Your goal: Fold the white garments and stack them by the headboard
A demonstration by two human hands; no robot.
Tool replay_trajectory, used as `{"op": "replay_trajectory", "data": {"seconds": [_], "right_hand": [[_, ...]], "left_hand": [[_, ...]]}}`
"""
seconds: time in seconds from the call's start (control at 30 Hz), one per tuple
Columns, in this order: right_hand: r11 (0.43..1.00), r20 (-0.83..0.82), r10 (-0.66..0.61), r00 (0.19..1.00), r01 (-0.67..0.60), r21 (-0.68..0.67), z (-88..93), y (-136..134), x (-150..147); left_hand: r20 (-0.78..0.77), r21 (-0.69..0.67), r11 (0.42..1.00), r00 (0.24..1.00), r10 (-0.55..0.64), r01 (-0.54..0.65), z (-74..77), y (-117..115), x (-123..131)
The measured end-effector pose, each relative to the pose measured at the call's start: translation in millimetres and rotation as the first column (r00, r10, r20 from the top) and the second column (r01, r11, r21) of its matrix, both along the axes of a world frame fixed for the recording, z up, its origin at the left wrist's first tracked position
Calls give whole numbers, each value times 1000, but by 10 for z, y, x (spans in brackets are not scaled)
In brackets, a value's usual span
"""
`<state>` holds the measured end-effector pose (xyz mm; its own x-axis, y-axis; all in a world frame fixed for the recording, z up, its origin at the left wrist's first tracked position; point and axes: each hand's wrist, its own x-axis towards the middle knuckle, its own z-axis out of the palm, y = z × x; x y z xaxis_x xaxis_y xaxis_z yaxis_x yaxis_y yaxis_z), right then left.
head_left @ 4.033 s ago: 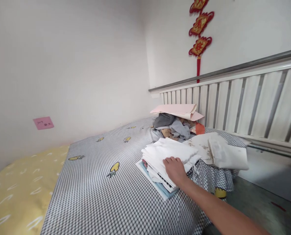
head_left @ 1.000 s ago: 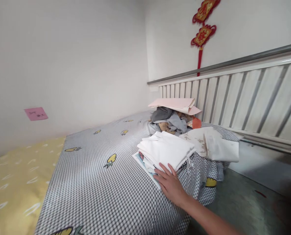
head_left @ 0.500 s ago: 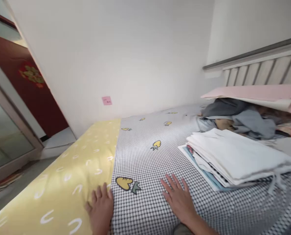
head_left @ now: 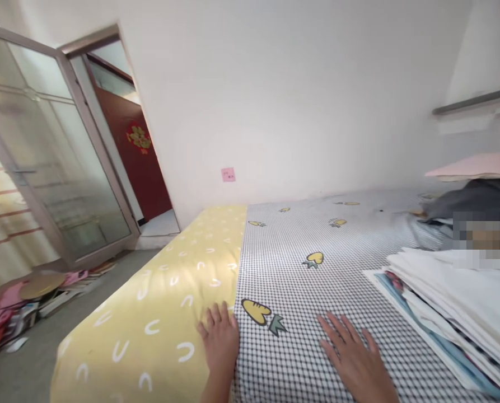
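Observation:
My left hand (head_left: 221, 340) lies flat on the yellow band (head_left: 149, 296) of the bed sheet, close to its seam with the checked part. Its fingers are stretched out and hold nothing. On the black-and-white checked part of the sheet (head_left: 287, 291) rests my right hand (head_left: 353, 354), palm down with fingers spread and nothing in it. A printed yellow carrot (head_left: 256, 312) shows on the cloth between the two hands. To the right of my right hand sits a stack of folded white cloth (head_left: 463, 291), with light blue and patterned layers beneath; the frame cuts off its right side.
Dark clothing (head_left: 463, 198) is heaped at the back right under a pink sheet (head_left: 480, 165). A white wall (head_left: 295, 101) bounds the bed's far side. At left stands a glass door (head_left: 82, 168) beside a doorway, with books and pink items (head_left: 40, 291) on the floor.
The view has turned left, so the bed, the stack and both hands appear farther right. More of the glass door and floor shows. Both hands stay flat on the sheet.

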<state>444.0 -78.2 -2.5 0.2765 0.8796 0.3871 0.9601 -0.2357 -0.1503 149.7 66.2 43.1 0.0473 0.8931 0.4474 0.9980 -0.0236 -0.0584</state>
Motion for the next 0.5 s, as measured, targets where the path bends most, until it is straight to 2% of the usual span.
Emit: {"op": "replay_trajectory", "data": {"seconds": [0.23, 0.33, 0.43, 0.5], "right_hand": [[986, -167, -153, 974, 140, -87, -17, 280, 79], [986, -229, -162, 960, 166, -3, -26, 349, 110], [979, -298, -85, 951, 136, 155, -44, 314, 151], [966, -385, 28, 923, 74, 248, -40, 261, 166]], "left_hand": [[-4, 42, 999, 1000, 17, -17, -128, 9, -16], [28, 29, 1000, 1000, 4, -5, -174, 33, -51], [198, -25, 999, 980, 25, -20, -88, 66, -32], [424, -62, 998, 905, -1, 30, 42, 74, 87]]}}
